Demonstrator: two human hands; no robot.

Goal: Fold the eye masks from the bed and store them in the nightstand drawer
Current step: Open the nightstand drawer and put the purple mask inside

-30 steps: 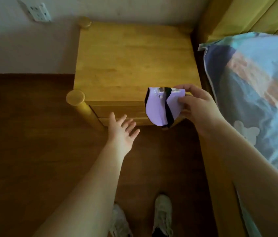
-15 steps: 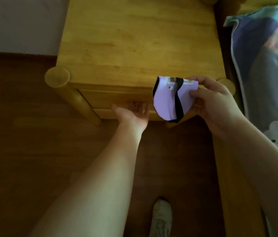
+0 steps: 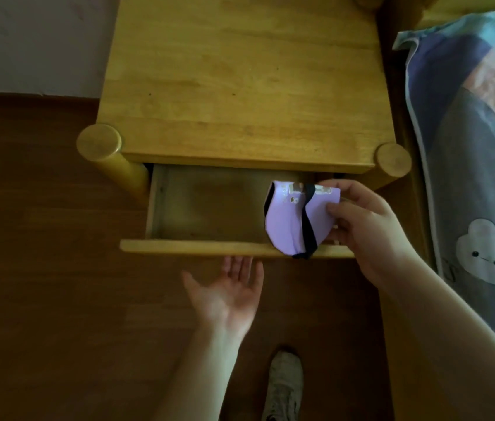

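Drawer [image 3: 209,205] stands pulled out, seemingly bare inside. My right hand [image 3: 371,232] pinches the folded mask [image 3: 288,220] above its right end; my left hand [image 3: 228,296] hangs spread below the front. Dropping it in remains.

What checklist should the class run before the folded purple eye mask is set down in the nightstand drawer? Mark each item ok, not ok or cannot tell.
1. Nightstand drawer pulled open: ok.
2. Purple eye mask folded: ok.
3. Right hand grip pinching the mask: ok.
4. Mask above the drawer opening: ok.
5. Left hand out of the drawer, palm up: ok.
6. Black strap tucked in: not ok, it hangs loose.
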